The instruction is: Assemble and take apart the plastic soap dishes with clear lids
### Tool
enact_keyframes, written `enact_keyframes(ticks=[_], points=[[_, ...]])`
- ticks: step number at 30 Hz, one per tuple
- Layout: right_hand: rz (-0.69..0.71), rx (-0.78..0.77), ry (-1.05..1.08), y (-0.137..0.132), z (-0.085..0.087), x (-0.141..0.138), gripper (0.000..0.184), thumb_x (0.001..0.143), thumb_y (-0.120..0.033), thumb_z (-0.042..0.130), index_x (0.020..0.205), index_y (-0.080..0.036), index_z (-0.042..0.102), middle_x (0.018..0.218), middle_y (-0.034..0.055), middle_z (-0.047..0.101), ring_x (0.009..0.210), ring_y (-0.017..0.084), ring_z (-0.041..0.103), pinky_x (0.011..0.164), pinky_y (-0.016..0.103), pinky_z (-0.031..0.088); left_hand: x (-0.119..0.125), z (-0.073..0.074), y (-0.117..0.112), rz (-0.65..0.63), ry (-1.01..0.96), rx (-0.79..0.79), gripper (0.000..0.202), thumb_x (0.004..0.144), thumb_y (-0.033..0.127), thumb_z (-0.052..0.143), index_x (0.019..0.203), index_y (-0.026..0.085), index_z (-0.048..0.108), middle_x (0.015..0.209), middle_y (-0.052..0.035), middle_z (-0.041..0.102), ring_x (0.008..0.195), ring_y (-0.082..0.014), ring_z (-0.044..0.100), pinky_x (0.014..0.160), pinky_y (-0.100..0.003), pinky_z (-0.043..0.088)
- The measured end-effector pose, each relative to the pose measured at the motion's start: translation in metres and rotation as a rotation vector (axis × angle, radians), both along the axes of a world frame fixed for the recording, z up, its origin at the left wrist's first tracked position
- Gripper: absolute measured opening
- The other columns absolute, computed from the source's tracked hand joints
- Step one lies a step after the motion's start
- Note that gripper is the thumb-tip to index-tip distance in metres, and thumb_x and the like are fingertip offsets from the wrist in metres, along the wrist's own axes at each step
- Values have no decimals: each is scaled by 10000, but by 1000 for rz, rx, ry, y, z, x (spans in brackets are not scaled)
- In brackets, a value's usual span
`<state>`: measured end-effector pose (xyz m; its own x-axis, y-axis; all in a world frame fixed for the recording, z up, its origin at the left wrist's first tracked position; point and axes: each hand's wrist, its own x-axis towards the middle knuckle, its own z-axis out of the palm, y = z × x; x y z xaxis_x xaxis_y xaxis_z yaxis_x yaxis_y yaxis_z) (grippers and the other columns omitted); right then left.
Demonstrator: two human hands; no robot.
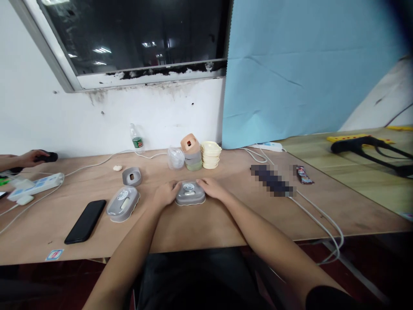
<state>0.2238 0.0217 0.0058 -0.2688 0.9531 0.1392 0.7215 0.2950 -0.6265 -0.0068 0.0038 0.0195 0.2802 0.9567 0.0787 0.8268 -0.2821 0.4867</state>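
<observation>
A grey rounded container (191, 197) with a clear-looking top lies flat on the table in front of me. A round white label and a short pale piece show on its top. My left hand (167, 193) is against its left side, and my right hand (211, 188) rests on its right edge, so both hold it between them. To the left lies a similar grey container (123, 205), also labelled. Just behind that one sits a grey hollow part (131, 177) with a dark opening in its middle.
Stacked peach, grey and green parts (191, 148), cream cups (211, 155) and a clear plastic bundle (176, 158) stand behind. A phone (85, 221), power strip (37, 186), bottle (136, 137) and snack wrapper (304, 175) lie around. Another person's hand (34, 158) holds a dark object at left.
</observation>
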Motion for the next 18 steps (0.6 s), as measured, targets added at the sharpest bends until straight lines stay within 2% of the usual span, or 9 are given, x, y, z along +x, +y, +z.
enact_keyframes(ticks=[4,7,11,13,15,17,18], points=[[124,-106,132,-3,2,3,474,909,-545,410,890,-165,692,673,29,676,554,140,582,507,224,398,-7,-7,0,-24,-114,6,525,956,505,250,1090,212,665,1117,-61,697,1024,-222,640,888,-313,471],[144,-257,197,-5,5,7,498,851,-594,496,1098,-188,648,620,2,636,438,110,518,398,203,367,-7,-11,-1,7,-146,31,512,953,511,270,1140,215,643,1163,-57,677,1065,-222,621,931,-325,457],[155,-373,224,-6,10,12,704,726,-582,671,1314,-228,516,768,27,666,425,86,498,341,187,365,-5,-12,-1,-8,-190,35,501,956,500,280,1192,211,615,1194,-54,662,1088,-213,612,971,-327,441],[149,-387,217,-7,12,12,830,700,-573,699,1401,-226,422,895,69,677,470,99,533,349,196,392,-5,-12,-1,-25,-207,36,494,959,485,277,1189,208,616,1203,-52,658,1099,-209,608,981,-323,437],[173,-386,222,-7,12,11,879,728,-571,671,1465,-245,318,984,90,675,515,119,569,384,220,441,-4,-11,-2,-11,-202,36,496,958,480,289,1237,194,583,1268,-60,621,1157,-213,577,1007,-326,420],[249,-332,233,-7,10,10,838,759,-558,644,1471,-274,305,1093,95,659,633,152,628,514,271,526,-4,-9,-3,17,-160,37,509,959,477,295,1304,185,527,1329,-69,574,1210,-220,542,1034,-336,398],[297,-277,234,-6,9,9,832,744,-544,669,1459,-280,335,1173,95,634,750,179,654,632,308,556,-3,-8,-3,28,-132,45,509,961,470,291,1318,183,514,1339,-72,566,1219,-223,536,1042,-340,392]])
